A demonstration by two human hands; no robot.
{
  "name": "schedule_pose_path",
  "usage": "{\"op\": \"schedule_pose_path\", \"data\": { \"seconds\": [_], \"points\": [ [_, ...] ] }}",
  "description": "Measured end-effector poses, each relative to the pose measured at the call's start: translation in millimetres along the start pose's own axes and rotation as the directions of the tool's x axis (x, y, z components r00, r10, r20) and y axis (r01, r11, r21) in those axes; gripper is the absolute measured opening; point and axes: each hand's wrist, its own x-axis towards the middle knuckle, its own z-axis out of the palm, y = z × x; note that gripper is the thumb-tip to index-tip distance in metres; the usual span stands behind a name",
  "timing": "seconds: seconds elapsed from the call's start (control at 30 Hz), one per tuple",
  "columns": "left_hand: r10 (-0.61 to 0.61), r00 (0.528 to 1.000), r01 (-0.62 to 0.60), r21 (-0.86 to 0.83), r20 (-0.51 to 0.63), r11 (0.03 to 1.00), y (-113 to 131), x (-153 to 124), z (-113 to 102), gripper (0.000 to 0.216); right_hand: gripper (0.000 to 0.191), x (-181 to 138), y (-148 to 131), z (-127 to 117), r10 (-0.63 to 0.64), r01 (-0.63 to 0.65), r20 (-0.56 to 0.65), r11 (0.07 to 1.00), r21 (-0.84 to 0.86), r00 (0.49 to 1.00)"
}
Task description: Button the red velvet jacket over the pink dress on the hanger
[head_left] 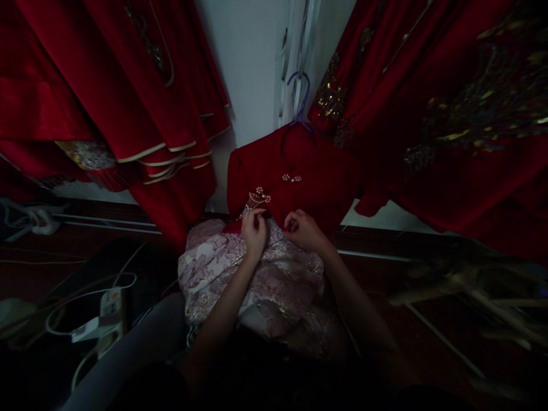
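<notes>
A red top (pixel 257 157) with a round neckline hangs in front of me on a purple hanger (pixel 302 105). A beaded ornament (pixel 259 197) with fine tassels is on its left front, and a smaller jewelled clasp (pixel 291 178) sits below the neckline. My left hand (pixel 254 229) is closed with its fingers curled, just below the tasselled ornament. My right hand (pixel 303 229) is pinched at the lower front of the top. What either pinch holds is too small and dark to see. Pale pink brocade fabric (pixel 214 257) with shiny threads lies beneath both hands.
Red garments (pixel 128 85) with gold trim hang at the left, and more red garments (pixel 398 114) with gold sequins hang at the right. A power strip (pixel 112 311) with white cables lies at lower left. Blurred pole-like pieces (pixel 454 285) are at lower right.
</notes>
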Motion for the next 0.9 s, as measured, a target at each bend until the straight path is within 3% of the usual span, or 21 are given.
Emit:
{"op": "schedule_pose_path", "data": {
  "seconds": [0.1,0.23,0.43,0.53,0.6,0.67,0.8,0.9],
  "points": [
    [-0.035,0.999,0.039,0.186,-0.025,0.982,-20.0,14.9,-14.2,0.025,0.015,-1.3,1.1,-5.2,0.016,-0.016,-0.039,1.0,0.014,0.999],
    [-0.173,0.974,0.139,0.222,0.144,0.965,-42.8,15.9,-20.5,0.03,0.009,-1.0,0.9,-7.3,0.041,-0.04,-0.049,0.999,0.024,0.998],
    [-0.232,0.931,0.13,0.336,0.283,0.933,-38.0,16.3,-30.8,0.032,0.028,-0.6,9.8,0.0,0.035,-0.035,-0.001,0.998,0.053,0.999],
    [-0.158,0.974,0.111,0.262,0.165,0.959,-18.9,20.0,-37.5,0.021,0.029,-0.8,15.2,5.8,0.039,-0.039,0.064,0.999,-0.001,0.997],
    [-0.065,0.998,0.062,0.163,0.014,0.985,-3.9,18.4,-36.8,0.02,0.026,-0.1,16.7,9.8,0.046,-0.043,0.054,0.998,-0.042,0.997],
    [0.003,0.999,0.002,0.093,-0.054,0.996,6.7,11.2,-29.4,0.022,0.024,0.8,16.7,12.8,0.058,-0.056,0.014,0.994,-0.088,0.998],
    [0.075,0.992,-0.078,0.032,0.105,0.996,1.2,-15.7,-2.1,0.029,0.019,3.0,17.5,12.7,0.066,-0.076,-0.078,0.988,-0.132,0.995],
    [0.137,0.977,-0.143,0.029,0.163,0.989,-16.1,-32.4,12.8,0.027,0.018,5.2,21.4,9.3,0.098,-0.098,-0.105,0.995,0.001,0.99]
  ]
}}
